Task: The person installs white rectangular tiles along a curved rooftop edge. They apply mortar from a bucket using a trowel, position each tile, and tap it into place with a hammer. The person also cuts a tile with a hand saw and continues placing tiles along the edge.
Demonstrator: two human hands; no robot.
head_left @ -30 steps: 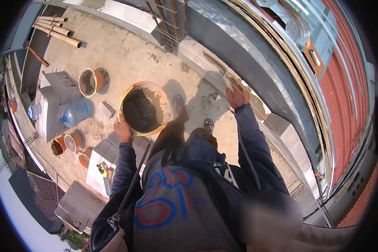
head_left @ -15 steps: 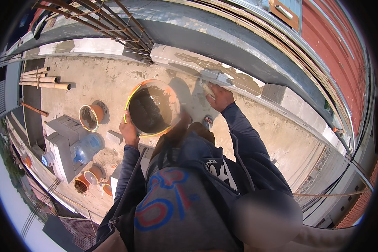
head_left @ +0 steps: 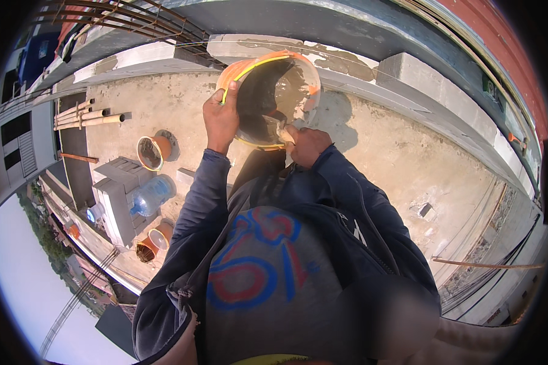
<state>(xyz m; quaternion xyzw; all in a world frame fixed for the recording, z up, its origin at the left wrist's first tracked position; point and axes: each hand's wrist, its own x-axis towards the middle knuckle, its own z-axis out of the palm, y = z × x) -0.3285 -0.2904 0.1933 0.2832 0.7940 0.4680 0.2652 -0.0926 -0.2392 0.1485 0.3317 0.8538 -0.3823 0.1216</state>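
Note:
An orange bucket with a yellow rim is tilted in front of me, its mouth toward me. Wet grey mortar coats its inside. My left hand grips the rim on the left side, thumb over the edge. In my right hand is the handle of a trowel, whose blade sits inside the bucket's near part, against the mortar. Just beyond the bucket runs a low wall of pale blocks with mortar spread along its top.
Rebar juts from the wall at the far left. On the floor to my left are a smaller mortar bucket, stacked grey blocks, a blue water jug, another orange bucket and bamboo poles. A taller block stands on the wall at right.
The bucket has been raised and tilted up toward the wall by my left hand. My right hand has come from the wall to the bucket, bringing the trowel inside.

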